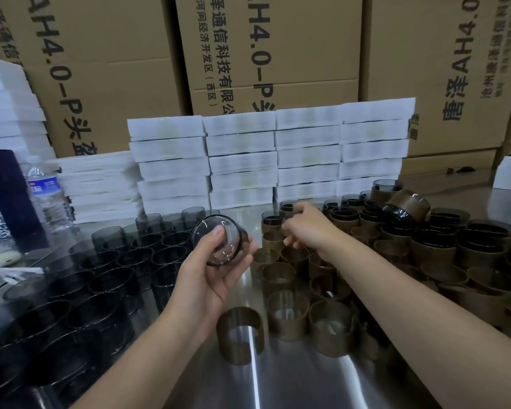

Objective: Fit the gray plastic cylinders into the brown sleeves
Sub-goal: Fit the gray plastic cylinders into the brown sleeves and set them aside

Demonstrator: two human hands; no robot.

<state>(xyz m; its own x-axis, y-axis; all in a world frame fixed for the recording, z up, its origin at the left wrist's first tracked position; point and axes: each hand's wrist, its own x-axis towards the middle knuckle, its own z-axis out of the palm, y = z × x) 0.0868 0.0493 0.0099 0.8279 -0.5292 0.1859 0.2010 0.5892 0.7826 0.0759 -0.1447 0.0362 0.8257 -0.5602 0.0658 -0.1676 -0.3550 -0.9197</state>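
Holds a gray see-through plastic cylinder (224, 246) above the shiny metal table (292, 379) in the curled left hand (210, 278), stretches the right hand (307, 228) out over the round brown sleeves (278, 276), too blurry to tell if pinching one, and next needs a sleeve to push it into.

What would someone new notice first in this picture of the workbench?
The left hand, centre, grips a gray cylinder tilted toward the camera. Rows of bare gray cylinders fill the left of the steel table, empty brown sleeves stand in the middle, and sleeved cylinders heap on the right. The right hand reaches over the sleeves toward the back.
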